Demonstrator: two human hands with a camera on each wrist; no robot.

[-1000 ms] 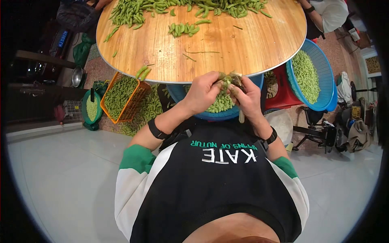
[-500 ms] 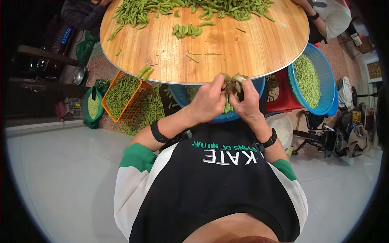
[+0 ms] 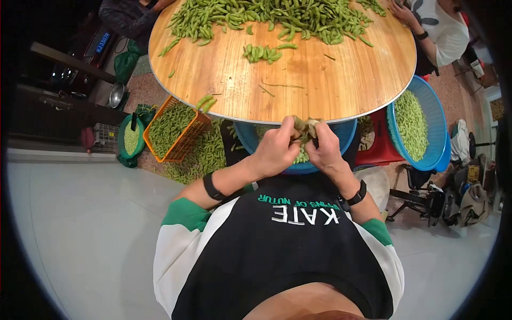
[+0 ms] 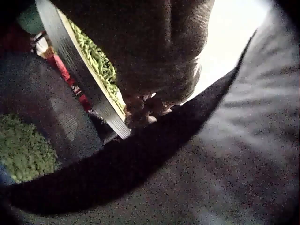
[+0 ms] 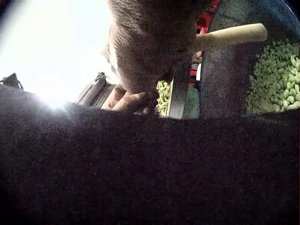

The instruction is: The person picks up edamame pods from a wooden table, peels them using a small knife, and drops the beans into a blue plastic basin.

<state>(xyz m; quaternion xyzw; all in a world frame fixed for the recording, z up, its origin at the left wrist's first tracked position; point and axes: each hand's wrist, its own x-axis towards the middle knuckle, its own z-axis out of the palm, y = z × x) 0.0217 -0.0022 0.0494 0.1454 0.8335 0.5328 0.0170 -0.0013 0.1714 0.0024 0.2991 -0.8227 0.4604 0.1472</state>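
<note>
Just in front of the near edge of the round wooden table (image 3: 234, 101), above a blue basin (image 3: 349, 134) with shelled beans (image 3: 302, 158), the two hands meet at their fingertips. The left hand (image 3: 276, 148) has its fingers curled, and it pinches one side of a small brownish-green pod (image 3: 305, 129) (I call it a pod by its look; it is blurred and half covered). The right hand (image 3: 326, 148) is curled likewise, nearly closed, and pinches the other side. In the right wrist view, a pale rod (image 5: 236, 35) sticks out beside this hand; I cannot tell whether the hand holds it too. The pod, in my judgement, is very light, with a skin more flexible than stiff, perhaps slippery if it is moist. Any beans inside would be the tender part, easily bruised by hard pressing. Therefore, I think the good hold is at the two ends or along the seam, with small force. On the table, a pile of green pods (image 3: 314, 21) lies farther away.
</note>
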